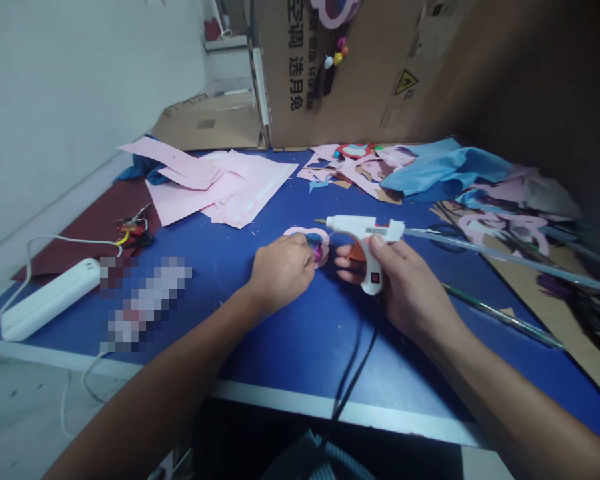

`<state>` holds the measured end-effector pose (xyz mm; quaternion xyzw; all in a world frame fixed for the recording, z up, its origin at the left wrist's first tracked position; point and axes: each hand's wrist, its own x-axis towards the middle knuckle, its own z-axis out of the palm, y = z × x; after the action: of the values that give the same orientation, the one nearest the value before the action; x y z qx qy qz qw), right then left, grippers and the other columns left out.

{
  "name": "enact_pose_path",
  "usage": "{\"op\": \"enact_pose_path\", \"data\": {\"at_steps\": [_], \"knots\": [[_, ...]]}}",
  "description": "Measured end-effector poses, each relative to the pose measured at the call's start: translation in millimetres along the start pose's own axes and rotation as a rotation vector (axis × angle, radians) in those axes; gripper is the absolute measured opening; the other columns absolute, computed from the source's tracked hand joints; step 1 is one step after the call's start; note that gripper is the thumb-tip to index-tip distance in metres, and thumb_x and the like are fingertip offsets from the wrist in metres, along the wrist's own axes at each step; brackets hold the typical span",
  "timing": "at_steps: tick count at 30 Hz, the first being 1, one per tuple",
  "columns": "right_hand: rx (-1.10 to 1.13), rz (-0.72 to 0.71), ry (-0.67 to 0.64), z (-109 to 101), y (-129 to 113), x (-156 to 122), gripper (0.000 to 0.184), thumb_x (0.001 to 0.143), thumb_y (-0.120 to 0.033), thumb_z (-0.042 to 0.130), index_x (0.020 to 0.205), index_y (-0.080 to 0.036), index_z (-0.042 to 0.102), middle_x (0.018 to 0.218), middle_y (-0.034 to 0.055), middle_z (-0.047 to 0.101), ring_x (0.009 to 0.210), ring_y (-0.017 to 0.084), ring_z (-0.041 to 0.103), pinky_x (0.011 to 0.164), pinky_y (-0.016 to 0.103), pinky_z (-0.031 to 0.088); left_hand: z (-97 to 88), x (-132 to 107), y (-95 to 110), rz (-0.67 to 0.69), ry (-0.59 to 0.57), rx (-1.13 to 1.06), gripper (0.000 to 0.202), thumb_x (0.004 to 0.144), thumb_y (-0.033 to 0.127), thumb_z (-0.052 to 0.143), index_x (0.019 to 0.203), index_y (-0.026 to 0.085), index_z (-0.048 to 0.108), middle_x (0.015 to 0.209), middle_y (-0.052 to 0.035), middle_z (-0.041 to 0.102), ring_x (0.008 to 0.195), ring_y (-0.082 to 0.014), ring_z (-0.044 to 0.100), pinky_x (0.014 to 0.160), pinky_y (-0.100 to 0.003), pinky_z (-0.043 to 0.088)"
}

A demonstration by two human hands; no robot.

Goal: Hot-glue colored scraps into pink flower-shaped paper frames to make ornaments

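Note:
My right hand (405,280) grips a white hot glue gun (353,225) by its handle, with the fingers near its orange trigger (356,251). The nozzle points left, above the far side of my left hand, and a long clear glue stick (460,241) runs out of the back. My left hand (283,270) is closed, fingertips pinched at a small shiny purple bell (319,253). Beneath them is a pink flower-shaped cutout (323,235) with a blue centre, partly covered by my left hand.
Pink sheets (220,187) lie at the back left; pink scraps and blue fabric (445,170) are heaped at the back right. A white power strip (50,300) is at left. A green-tinted rod (505,317) lies right. A cardboard box (360,100) stands behind; a black cord (357,373) crosses the front edge.

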<state>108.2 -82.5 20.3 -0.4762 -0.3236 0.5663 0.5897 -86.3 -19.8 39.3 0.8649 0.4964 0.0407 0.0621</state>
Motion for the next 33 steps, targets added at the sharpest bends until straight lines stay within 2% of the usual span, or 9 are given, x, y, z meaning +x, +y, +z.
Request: {"op": "enact_pose_path", "data": {"at_steps": [5, 10, 19, 33], "knots": [[-0.318, -0.069, 0.042, -11.6, -19.0, -25.9, 0.044, 0.094, -0.070, 0.085, 0.098, -0.027, 0.082, 0.100, 0.0092, 0.084, 0.074, 0.024, 0.077, 0.061, 0.036, 0.065, -2.0, 0.2, 0.5, -0.029, -0.013, -0.021, 0.030, 0.109, 0.021, 0.054, 0.097, 0.023, 0.082, 0.122, -0.0068, 0.080, 0.108, -0.0249, 0.075, 0.078, -0.034, 0.055], [-0.607, -0.169, 0.019, -20.2, -26.5, -41.2, 0.051, 0.099, -0.076, 0.074, 0.088, -0.027, 0.083, 0.071, 0.0060, 0.073, 0.059, 0.021, 0.065, 0.053, 0.034, 0.054, -0.6, 0.1, -0.7, -0.012, -0.019, -0.010, 0.032, 0.111, 0.026, 0.055, 0.096, 0.023, 0.084, 0.124, -0.0074, 0.080, 0.110, -0.0255, 0.075, 0.078, -0.034, 0.055], [-0.698, -0.124, -0.049, -18.1, -5.6, -35.0, 0.059, 0.101, -0.080, 0.065, 0.089, -0.024, 0.076, 0.065, 0.0021, 0.064, 0.057, 0.020, 0.060, 0.053, 0.033, 0.048, -0.2, 1.0, -1.9, -0.009, -0.027, -0.011, 0.031, 0.112, 0.027, 0.056, 0.101, 0.024, 0.085, 0.128, -0.0067, 0.080, 0.110, -0.0243, 0.075, 0.080, -0.033, 0.056], [-0.793, -0.160, -0.059, -20.5, 1.8, -34.9, 0.060, 0.106, -0.079, 0.059, 0.092, -0.024, 0.075, 0.064, 0.0001, 0.061, 0.056, 0.019, 0.057, 0.055, 0.033, 0.041, -1.0, -0.1, -1.8, 0.010, -0.024, -0.024, 0.030, 0.112, 0.028, 0.058, 0.102, 0.023, 0.086, 0.131, -0.0070, 0.080, 0.112, -0.0246, 0.075, 0.083, -0.033, 0.057]]}}
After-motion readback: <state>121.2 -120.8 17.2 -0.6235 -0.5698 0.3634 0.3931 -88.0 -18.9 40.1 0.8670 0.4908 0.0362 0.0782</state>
